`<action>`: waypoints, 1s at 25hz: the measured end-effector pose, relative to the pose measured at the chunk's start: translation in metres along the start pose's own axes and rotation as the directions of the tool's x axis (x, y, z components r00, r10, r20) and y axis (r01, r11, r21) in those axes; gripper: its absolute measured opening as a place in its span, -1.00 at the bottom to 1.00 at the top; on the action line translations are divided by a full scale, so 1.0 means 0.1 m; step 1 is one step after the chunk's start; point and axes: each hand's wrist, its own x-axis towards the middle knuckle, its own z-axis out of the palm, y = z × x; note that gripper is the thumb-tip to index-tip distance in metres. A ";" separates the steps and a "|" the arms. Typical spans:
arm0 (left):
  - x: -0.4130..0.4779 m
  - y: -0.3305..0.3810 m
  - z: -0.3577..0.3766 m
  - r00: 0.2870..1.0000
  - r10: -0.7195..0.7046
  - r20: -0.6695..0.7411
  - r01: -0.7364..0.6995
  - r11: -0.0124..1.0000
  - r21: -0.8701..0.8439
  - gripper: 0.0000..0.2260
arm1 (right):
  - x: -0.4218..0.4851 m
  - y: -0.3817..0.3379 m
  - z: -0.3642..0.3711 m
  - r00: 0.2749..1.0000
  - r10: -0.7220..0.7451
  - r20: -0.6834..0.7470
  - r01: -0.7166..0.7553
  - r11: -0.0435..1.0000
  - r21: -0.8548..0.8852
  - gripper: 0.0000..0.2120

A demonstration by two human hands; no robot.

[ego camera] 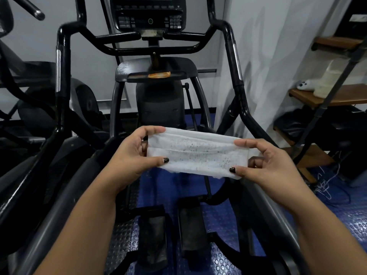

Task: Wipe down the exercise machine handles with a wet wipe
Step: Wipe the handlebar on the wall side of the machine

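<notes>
My left hand (131,153) pinches one short end of the wet wipe (196,153), thumb under the lower edge and fingers (154,129) curled over the top. My right hand (266,161) grips the other end the same way. Between them the wipe is pulled flat and taut at the middle of the frame, folded lengthwise, well apart from any part of the machine.

I hold it spread like this, I think, to read its face. Dark specks run across the middle, so it looks to have taken up grime, and I would judge a refold to a cleaner side is due before more wiping.

Beyond the wipe stands the elliptical trainer. Its left handle (63,62) rises at the upper left of the frame, and the right handle (235,62) rises at the upper right. Both are black with a silver strip. The console (148,12) sits at top centre, with an orange scrap (158,74) on the tray below it. The foot pedals (151,235) lie low in the frame over blue studded flooring (222,225).
</notes>
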 end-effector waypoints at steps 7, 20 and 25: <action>0.14 -0.14 0.31 0.999 -0.030 -0.041 0.036 0.988 0.150 -0.64 | 0.00 0.01 -0.21 0.965 -0.164 -0.206 0.060 0.899 -0.435 -0.79; 0.30 -0.19 1.32 0.991 -0.137 0.014 0.137 0.986 -0.091 -0.89 | -0.06 0.26 -0.97 0.949 -0.004 -0.316 0.038 0.994 0.102 -0.77; 0.41 -0.17 2.14 0.929 -0.369 0.016 0.325 0.795 -0.513 -0.84 | 0.08 0.37 -1.09 0.764 -0.106 -0.637 0.100 0.994 -0.046 -0.82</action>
